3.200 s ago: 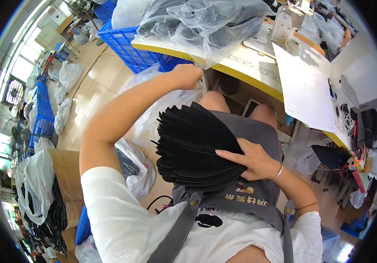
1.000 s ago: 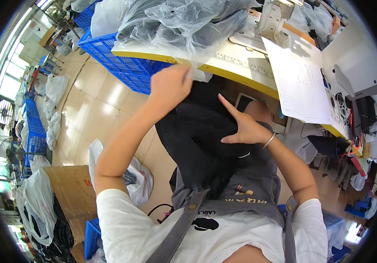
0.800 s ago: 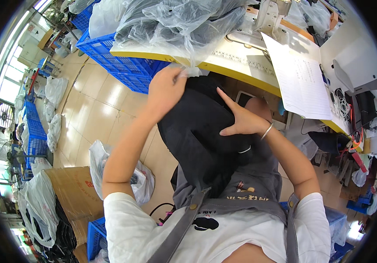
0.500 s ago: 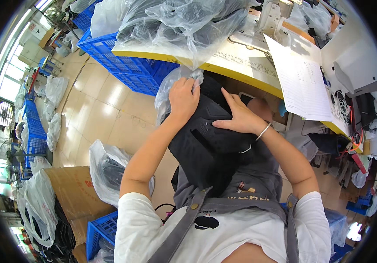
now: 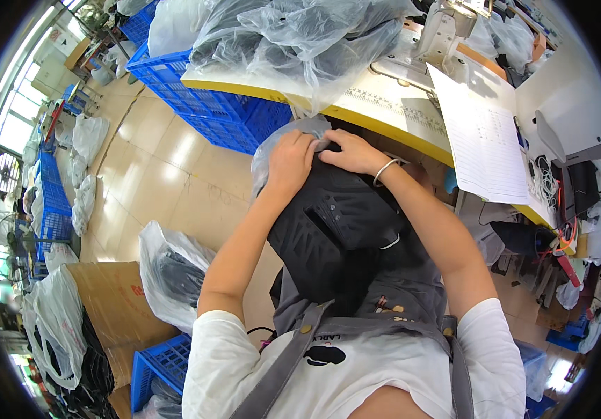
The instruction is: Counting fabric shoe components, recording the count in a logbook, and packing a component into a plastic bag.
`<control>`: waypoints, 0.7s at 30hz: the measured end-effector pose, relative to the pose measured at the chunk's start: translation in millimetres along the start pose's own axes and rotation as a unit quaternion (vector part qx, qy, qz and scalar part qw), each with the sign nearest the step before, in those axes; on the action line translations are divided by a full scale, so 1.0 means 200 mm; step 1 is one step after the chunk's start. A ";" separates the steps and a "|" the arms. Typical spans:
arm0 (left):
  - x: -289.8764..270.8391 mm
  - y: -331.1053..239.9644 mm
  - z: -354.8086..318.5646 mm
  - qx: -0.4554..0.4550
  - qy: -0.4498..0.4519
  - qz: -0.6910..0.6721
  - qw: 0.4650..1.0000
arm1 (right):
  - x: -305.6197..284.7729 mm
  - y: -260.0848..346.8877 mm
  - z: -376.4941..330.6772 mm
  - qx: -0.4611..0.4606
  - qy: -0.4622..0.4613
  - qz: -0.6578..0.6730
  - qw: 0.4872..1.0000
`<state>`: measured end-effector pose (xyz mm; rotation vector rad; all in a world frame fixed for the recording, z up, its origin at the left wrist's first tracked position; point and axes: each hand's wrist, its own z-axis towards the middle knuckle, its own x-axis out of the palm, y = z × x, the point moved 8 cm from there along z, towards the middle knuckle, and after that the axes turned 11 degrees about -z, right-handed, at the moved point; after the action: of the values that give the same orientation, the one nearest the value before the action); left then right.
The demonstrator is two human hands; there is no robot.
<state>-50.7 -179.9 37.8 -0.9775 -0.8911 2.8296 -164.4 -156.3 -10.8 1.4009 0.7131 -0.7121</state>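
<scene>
Across my lap lies a stack of black fabric pieces [image 5: 307, 258] with raised dark patterning and a slot-like gap near the middle. A clear plastic bag [image 5: 267, 157] is bunched at the far end of the pieces, against my left hand. My left hand [image 5: 291, 159] is closed on the edge of this bag, fingers curled. My right hand [image 5: 351, 151], with a bracelet at the wrist, has its thumb and fingertips pinched on the bag's edge beside the left fingers. The fingertips of both hands nearly meet over the black fabric.
Ahead stands a yellow-edged sewing table [image 5: 356, 115] bearing plastic-wrapped bundles [image 5: 293, 42], a sewing machine [image 5: 444, 31] and an open notebook [image 5: 479, 140]. Blue crates [image 5: 210, 105] stand at its left. A cardboard box [image 5: 122, 307] and a bagged bundle [image 5: 175, 272] sit on the floor at left.
My right hand has moved from lying spread on the black fabric to the far end, next to my left hand, and its fingers have closed on the bag's edge.
</scene>
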 end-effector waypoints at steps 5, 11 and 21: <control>-0.13 0.06 -0.05 0.076 0.085 0.162 0.980 | 0.01 -0.10 -0.02 0.056 -0.108 -0.088 0.989; -0.23 0.50 -0.41 -0.398 0.019 -0.318 0.860 | -0.08 -0.08 -0.05 0.059 -0.190 -0.088 0.976; -0.20 0.49 -0.44 -0.326 -0.076 -0.152 0.930 | -0.12 0.03 0.01 -0.012 -0.238 -0.171 0.956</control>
<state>49.0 -225.1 -47.9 -0.5644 -1.8851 2.3913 -174.2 -157.1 13.1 1.0295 0.5790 -1.2587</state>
